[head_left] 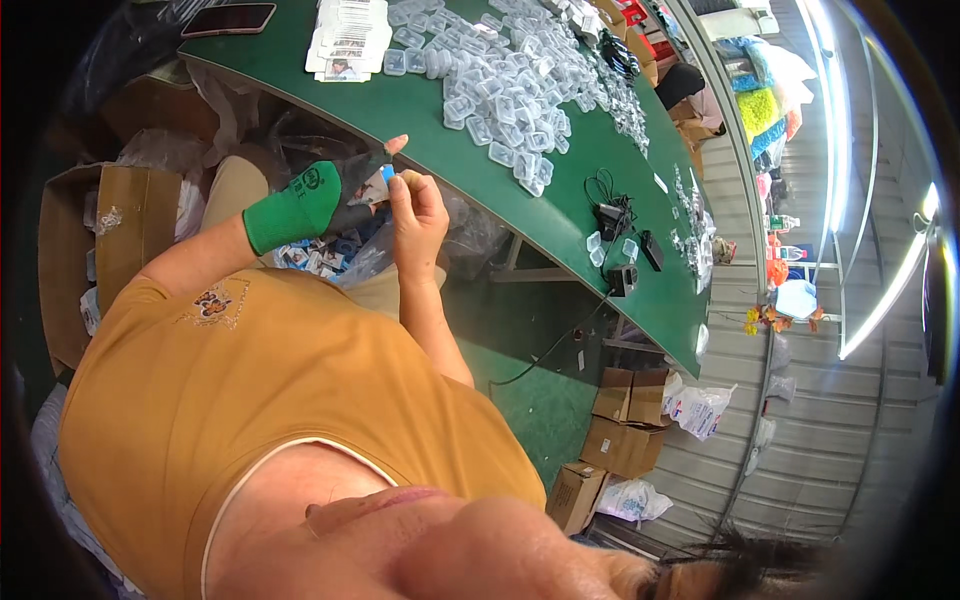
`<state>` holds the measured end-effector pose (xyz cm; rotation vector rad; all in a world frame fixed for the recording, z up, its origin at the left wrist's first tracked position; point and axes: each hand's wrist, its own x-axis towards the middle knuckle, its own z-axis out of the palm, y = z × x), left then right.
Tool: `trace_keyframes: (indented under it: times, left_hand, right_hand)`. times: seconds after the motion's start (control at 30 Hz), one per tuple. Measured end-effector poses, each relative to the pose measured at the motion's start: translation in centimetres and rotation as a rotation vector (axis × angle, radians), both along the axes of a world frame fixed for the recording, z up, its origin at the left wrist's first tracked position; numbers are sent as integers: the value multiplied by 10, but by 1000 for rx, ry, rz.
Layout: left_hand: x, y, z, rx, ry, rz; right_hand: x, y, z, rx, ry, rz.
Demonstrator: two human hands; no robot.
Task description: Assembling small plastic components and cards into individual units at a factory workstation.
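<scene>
My left hand [318, 200] wears a green and dark grey glove with a bare fingertip poking out. Its fingers close around a small printed piece [374, 190], white with a blue edge, by the table's near edge. From the other side my bare right hand [418, 218] pinches the same piece between thumb and fingertips. Whether it is a card or a little box cannot be made out. Under both hands, a clear plastic bag [375, 255] at my lap holds several similar small printed pieces [318, 258].
A green table [420, 120] carries heaped clear plastic cases [500, 95], white printed sheets [350, 40], a phone [228, 19] and black adapters with cables [615, 220]. An open cardboard box [135, 215] stands at my left. More cartons [622, 440] sit on the floor beyond the table's right end.
</scene>
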<state>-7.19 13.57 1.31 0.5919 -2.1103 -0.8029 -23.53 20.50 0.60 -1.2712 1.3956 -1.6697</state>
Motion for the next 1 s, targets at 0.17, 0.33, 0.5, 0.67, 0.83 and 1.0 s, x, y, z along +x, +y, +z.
trace_keyframes:
  times: [0.17, 0.33, 0.5, 0.67, 0.83, 1.0]
  left_hand:
    - [3, -4, -9, -93, -30, 16]
    - [2, -1, -7, 130, -11, 5]
    - [6, -7, -8, 395, -16, -75]
    - [26, -28, 24, 166, -252, -309]
    - [13, -49, 26, -448, 6, -10]
    - [10, -30, 11, -345, 137, 247]
  right_hand:
    - [11, 9, 21, -92, 404, -40]
    - [9, 13, 18, -198, 728, -85]
    - [19, 8, 2, -299, 840, -155]
    - [-4, -2, 23, -27, 489, 231]
    - [-4, -33, -3, 41, -215, 200]
    - [2, -39, -4, -82, -684, 38]
